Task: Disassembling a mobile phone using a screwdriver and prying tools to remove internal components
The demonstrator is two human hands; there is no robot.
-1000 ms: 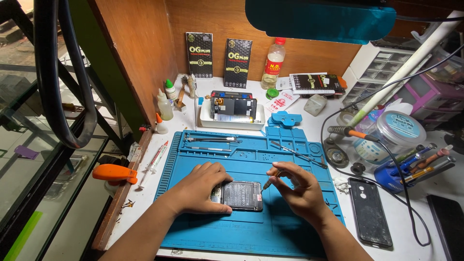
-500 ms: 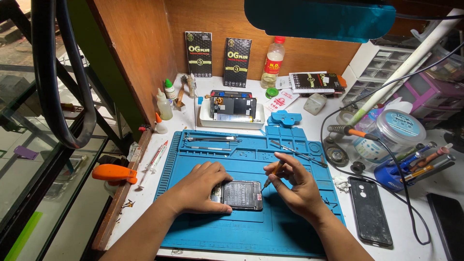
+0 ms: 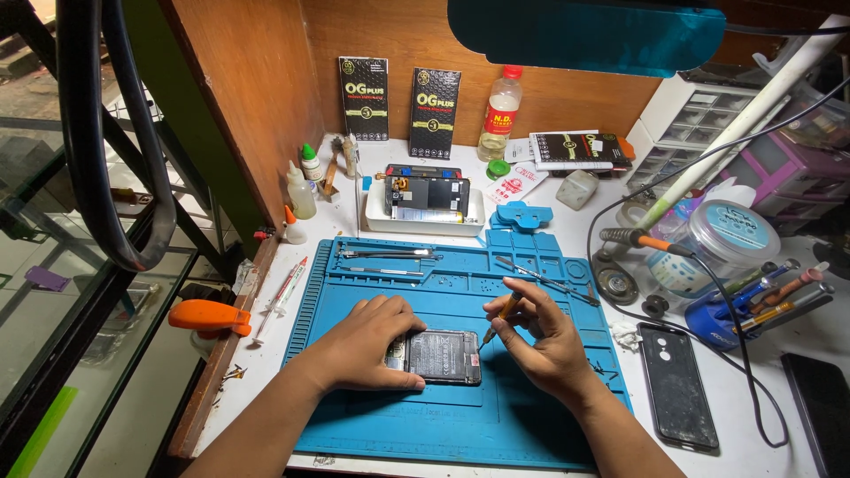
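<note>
Phone open on blue mat; left hand pressing it flat; right hand pinching screwdriver; a slipping tip could gouge its board.

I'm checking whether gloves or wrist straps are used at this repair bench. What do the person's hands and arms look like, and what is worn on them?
Both are bare: the left hand and right hand wear no gloves, rings, watch or wrist strap that shows. Both forearms are uncovered to the frame's bottom edge, with no sleeves in view. No cables or markings show on either arm.
</note>
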